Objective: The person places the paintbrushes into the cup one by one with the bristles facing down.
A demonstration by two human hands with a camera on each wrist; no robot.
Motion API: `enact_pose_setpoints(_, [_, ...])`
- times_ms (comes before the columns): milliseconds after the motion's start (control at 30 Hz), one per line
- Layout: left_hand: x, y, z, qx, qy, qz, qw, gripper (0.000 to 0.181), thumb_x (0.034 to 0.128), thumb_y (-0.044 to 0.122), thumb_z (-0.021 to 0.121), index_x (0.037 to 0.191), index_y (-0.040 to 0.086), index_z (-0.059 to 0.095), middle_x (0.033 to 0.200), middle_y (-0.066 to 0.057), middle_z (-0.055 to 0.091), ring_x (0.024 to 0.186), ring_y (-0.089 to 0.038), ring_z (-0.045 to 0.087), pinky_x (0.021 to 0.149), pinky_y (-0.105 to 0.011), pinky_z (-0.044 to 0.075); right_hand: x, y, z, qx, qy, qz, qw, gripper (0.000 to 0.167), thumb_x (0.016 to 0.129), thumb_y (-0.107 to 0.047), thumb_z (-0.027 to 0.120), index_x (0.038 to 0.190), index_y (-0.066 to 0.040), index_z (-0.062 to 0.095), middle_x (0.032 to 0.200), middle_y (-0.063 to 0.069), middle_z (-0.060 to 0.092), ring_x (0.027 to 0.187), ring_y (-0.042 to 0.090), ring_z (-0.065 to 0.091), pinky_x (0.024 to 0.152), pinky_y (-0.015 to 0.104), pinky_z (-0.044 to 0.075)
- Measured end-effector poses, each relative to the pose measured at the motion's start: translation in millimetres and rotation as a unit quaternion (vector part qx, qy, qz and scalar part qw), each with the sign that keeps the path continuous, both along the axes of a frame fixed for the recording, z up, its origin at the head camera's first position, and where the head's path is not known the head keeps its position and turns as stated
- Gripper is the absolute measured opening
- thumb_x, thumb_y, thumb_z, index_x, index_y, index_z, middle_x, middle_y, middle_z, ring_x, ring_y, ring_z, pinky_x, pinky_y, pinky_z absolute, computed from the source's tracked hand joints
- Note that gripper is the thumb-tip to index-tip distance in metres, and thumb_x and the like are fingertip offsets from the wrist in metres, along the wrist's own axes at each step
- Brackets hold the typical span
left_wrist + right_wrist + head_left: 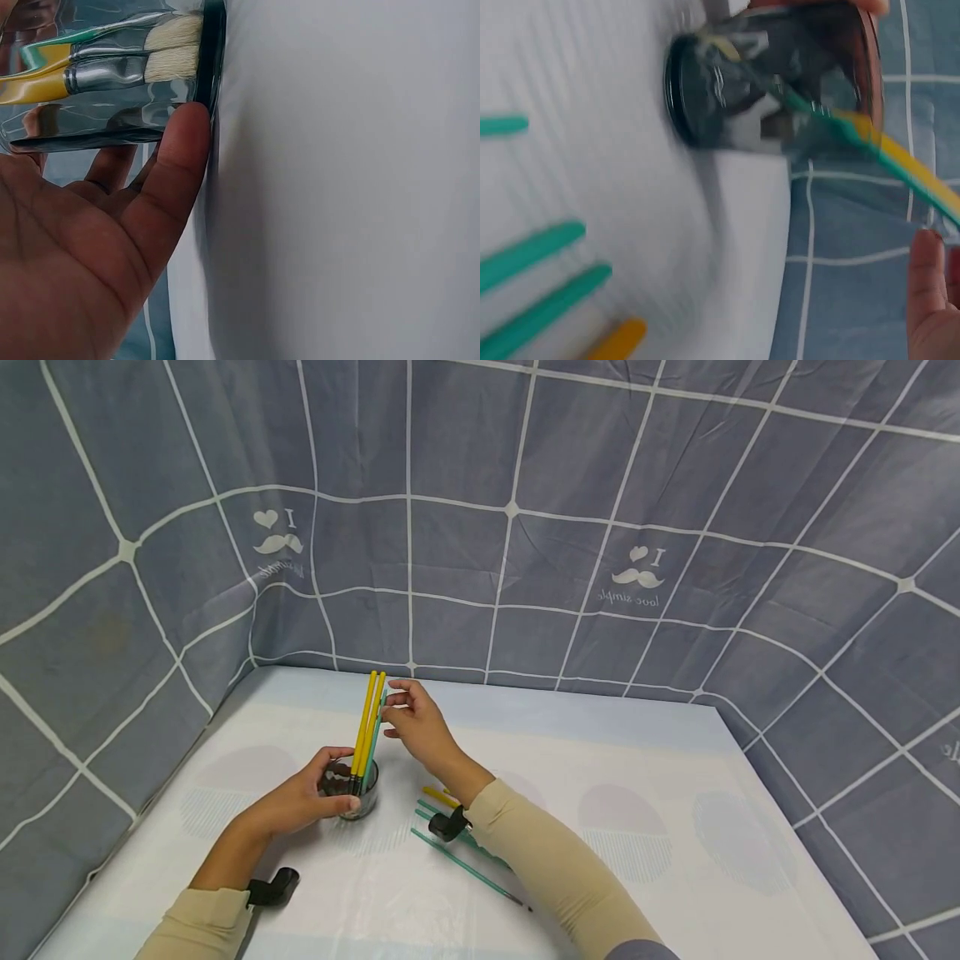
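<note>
My left hand [303,793] holds a clear glass [366,802] on the table, its thumb on the near side and its fingers around the far side. Bristles down, two yellow-handled paintbrushes [367,718] and a green-handled paintbrush [375,735] lean in the glass. In the left wrist view pale bristles [172,64] show through the glass wall. My right hand [420,722] is beside the top of the green brush, fingers loosely spread; the fingertips are close to the handle, and any contact is hard to make out.
Several green-handled brushes [465,864] and a yellow handle [438,795] lie on the table, partly under the right forearm. A white patterned cloth [675,893] covers the table. Grey gridded curtains [465,552] hang behind and at both sides.
</note>
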State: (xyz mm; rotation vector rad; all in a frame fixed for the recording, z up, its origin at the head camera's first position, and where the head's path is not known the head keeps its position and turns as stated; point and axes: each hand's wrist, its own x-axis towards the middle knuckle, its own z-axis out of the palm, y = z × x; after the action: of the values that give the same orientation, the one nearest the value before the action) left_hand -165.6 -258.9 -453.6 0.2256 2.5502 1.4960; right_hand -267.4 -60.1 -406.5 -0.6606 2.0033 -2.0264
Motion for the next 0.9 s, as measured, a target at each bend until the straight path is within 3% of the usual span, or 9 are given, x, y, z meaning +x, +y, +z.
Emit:
enact_pose_setpoints(233, [-0.6, -0.3, -1.9, 0.004, 0.004, -0.003, 1.0000, 0.082, 0.0859, 0.024, 0.078, 0.148, 0.007, 0.028, 0.125, -0.019, 0.054, 0.114, -0.033, 0.052, 0.088, -0.046, 0.043, -20.0, 30.8, -8.2, 0.109, -0.028, 0.033, 0.9931, 0.030, 0.101, -0.016, 0.058, 0.131, -0.011, 0.054, 0.115, 0.012, 0.061, 0.098, 0.025, 0.066, 0.081, 0.036, 0.055])
enact_pose_setpoints(400, [-0.3, -1.8, -2.2, 0.011, 0.010, -0.011, 0.9998, 0.082, 0.0862, 0.023, 0.078, 0.148, 0.007, 0.027, 0.124, -0.019, 0.055, 0.113, -0.034, 0.053, 0.087, -0.044, 0.043, -32.8, 55.8, -18.5, 0.196, -0.048, 0.094, 0.9748, 0.037, 0.101, -0.019, 0.059, 0.133, -0.003, 0.052, 0.122, 0.022, 0.059, 0.105, 0.034, 0.064, 0.084, 0.040, 0.053])
enact_pose_setpoints(567, [0.0, -2.6, -2.8, 0.014, 0.013, -0.016, 0.9997, 0.081, 0.0868, 0.023, 0.077, 0.148, 0.006, 0.027, 0.124, -0.019, 0.054, 0.114, -0.034, 0.052, 0.088, -0.044, 0.044, -37.2, 79.2, -24.8, 0.275, -0.017, 0.135, 0.9517, 0.038, 0.100, -0.021, 0.059, 0.132, -0.001, 0.054, 0.112, 0.012, 0.062, 0.100, 0.035, 0.063, 0.081, 0.040, 0.052])
enact_pose_setpoints(667, [0.2, -2.9, -3.2, 0.015, 0.016, -0.016, 0.9996, 0.080, 0.0867, 0.022, 0.077, 0.147, 0.005, 0.027, 0.123, -0.020, 0.055, 0.114, -0.034, 0.052, 0.087, -0.044, 0.044, -39.4, 90.9, -27.9, 0.301, 0.006, 0.146, 0.9422, 0.035, 0.100, -0.020, 0.058, 0.130, -0.001, 0.055, 0.106, 0.005, 0.061, 0.098, 0.032, 0.062, 0.079, 0.039, 0.052])
enact_pose_setpoints(900, [-0.6, -2.8, -3.6, 0.021, 0.017, -0.020, 0.9994, 0.080, 0.0869, 0.022, 0.077, 0.147, 0.004, 0.027, 0.122, -0.019, 0.054, 0.113, -0.034, 0.052, 0.087, -0.044, 0.044, -45.0, 111.5, -29.5, 0.320, 0.014, 0.149, 0.9354, 0.033, 0.099, -0.016, 0.058, 0.128, 0.000, 0.055, 0.103, 0.006, 0.060, 0.087, 0.027, 0.060, 0.072, 0.036, 0.051])
